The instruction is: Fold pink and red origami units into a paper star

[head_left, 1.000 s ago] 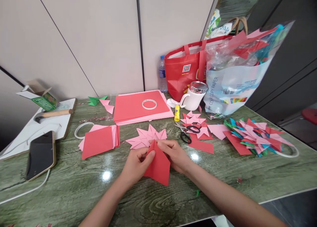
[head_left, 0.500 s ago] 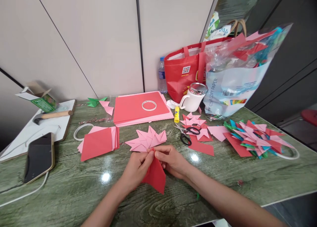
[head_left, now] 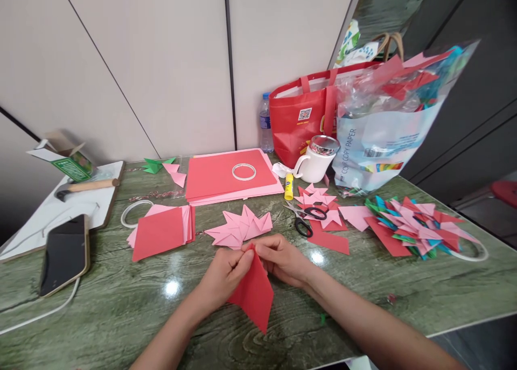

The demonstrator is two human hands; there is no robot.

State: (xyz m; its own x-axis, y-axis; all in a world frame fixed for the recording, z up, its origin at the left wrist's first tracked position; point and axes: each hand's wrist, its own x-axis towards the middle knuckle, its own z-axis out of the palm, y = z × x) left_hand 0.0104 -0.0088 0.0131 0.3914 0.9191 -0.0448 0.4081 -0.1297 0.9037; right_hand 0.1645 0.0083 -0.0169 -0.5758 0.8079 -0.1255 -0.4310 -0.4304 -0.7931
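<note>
Head view: at lower centre, left hand (head_left: 224, 276) and right hand (head_left: 283, 259) fingers pinch the red folded paper (head_left: 253, 294) above the counter (head_left: 100, 311).

Tally by kind
One left hand (head_left: 226, 273) and one right hand (head_left: 283, 259), one folded red paper sheet (head_left: 254, 297), one black-handled steel scissors (head_left: 305, 217), one yellow glue stick (head_left: 288, 186), one white lidded mug (head_left: 317, 165).

Bright, even light falls from overhead. Two round white glare spots sit on the glossy counter (head_left: 100, 305), lower centre, and the red paper (head_left: 254, 297) throws only a faint, soft shadow. The middle is sharp. Wide-angle distortion bends the wall panels (head_left: 161, 63) and the counter's edge toward the corners. The right of the frame is dim.
</note>
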